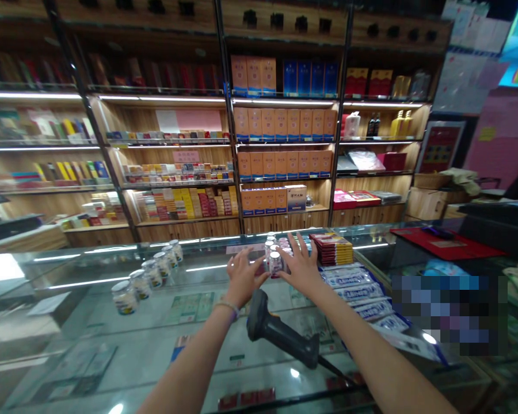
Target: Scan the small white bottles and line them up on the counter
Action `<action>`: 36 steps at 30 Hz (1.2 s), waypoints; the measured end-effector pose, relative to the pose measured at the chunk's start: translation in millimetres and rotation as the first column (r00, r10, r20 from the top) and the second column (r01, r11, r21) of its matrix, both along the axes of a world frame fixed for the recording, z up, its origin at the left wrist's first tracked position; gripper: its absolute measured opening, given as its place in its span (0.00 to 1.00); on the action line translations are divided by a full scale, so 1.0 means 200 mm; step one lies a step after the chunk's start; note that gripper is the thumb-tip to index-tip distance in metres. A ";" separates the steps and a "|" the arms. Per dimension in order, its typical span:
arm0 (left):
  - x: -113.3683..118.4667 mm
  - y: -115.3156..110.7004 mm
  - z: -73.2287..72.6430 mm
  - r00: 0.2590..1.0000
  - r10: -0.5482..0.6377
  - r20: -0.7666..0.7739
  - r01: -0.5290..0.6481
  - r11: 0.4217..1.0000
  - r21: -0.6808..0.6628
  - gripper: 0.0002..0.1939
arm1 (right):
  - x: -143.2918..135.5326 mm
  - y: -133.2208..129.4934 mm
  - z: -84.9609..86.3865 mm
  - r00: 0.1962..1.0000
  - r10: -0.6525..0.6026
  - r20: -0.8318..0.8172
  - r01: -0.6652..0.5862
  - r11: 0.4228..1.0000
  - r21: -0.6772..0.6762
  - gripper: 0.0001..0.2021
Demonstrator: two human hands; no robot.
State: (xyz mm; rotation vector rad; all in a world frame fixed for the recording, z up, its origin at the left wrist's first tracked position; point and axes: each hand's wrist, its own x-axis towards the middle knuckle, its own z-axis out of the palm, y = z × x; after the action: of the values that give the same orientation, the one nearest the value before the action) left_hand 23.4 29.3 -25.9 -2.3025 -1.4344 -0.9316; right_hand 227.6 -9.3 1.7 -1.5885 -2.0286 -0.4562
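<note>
Both of my hands reach over the glass counter to a small white-capped jar (275,263) at the front of a cluster of similar jars. On its left side is my left hand (243,276), thumb and fingers apart, the thumb tip close to the jar. From the right, my right hand (301,265) spreads its fingers over the cluster, with its thumb beside the same jar. Whether either thumb touches it cannot be made out. A dark handheld scanner (285,336) lies on the glass between my forearms.
A row of several white-lidded jars (151,271) stands on the left of the glass counter (147,345). Right of my right hand are stacked red and yellow packs (333,248) and blue-white packets (354,290). A red mat (449,242) lies farther right. Stocked shelves (285,221) stand behind.
</note>
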 end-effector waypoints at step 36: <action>0.00 -0.02 -0.02 0.999 -0.003 0.040 0.007 0.996 -0.091 0.05 | -0.08 -0.01 -0.09 0.999 0.029 -0.039 -0.030 0.998 -0.051 0.22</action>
State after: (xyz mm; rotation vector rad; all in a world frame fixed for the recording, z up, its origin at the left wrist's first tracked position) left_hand 24.3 25.1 -30.8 -2.3660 -1.5181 -0.9363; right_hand 210.8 -11.5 -15.5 -1.5830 -2.0476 -0.3632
